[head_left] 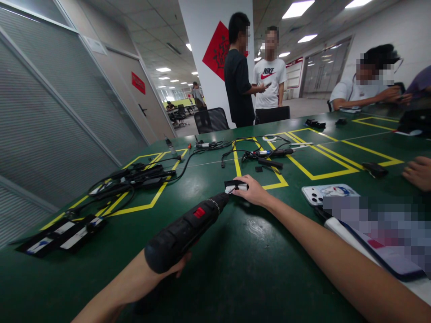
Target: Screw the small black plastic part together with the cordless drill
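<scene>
My left hand (153, 277) is wrapped round a black cordless drill (188, 229) with a red switch on top. The drill body covers most of that hand's fingers. Its chuck points forward and right, and the bit's tip is at a small black-and-white part (238, 187). My right hand (252, 190) grips this part by its right end, fingers closed, just above the green table (215, 269). Whether the bit touches a screw is too small to tell.
Black cables and devices (134, 179) lie at left, with flat black-and-white pieces (81, 233) nearer. Ahead are a screwdriver (170, 144) and a cabled tool (269, 153). Phones (332, 190) lie at right, near another person's hand (419, 172). People stand and sit beyond the table.
</scene>
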`<state>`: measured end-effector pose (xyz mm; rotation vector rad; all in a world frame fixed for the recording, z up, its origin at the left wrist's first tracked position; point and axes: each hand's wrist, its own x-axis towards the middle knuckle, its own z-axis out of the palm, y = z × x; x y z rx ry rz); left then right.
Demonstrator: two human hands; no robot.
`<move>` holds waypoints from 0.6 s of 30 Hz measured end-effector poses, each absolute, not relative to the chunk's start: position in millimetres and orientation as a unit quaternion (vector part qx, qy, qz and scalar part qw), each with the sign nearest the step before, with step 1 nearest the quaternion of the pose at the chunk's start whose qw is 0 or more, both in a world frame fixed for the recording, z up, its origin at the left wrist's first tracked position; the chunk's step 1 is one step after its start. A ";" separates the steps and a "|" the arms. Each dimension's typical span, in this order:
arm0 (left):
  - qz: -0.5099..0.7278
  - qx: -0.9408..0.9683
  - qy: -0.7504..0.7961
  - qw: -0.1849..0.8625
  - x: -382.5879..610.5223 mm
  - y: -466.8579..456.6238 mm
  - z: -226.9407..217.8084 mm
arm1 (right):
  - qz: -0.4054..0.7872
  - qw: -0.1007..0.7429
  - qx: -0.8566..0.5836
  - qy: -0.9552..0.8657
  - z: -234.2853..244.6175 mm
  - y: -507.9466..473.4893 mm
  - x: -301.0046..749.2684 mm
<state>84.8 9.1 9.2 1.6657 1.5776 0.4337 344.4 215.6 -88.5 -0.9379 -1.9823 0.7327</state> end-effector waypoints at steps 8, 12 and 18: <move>0.171 0.640 0.617 0.425 86.3 9.2 10.1 | 0.291 0.402 -0.377 -0.782 -87.4 215.4 343.5; 0.165 0.639 0.623 0.421 86.7 10.2 10.5 | 0.297 0.402 -0.377 -0.780 -87.7 215.6 343.0; 0.161 0.646 0.618 0.418 85.5 9.5 10.0 | 0.295 0.410 -0.372 -0.779 -88.7 216.0 342.6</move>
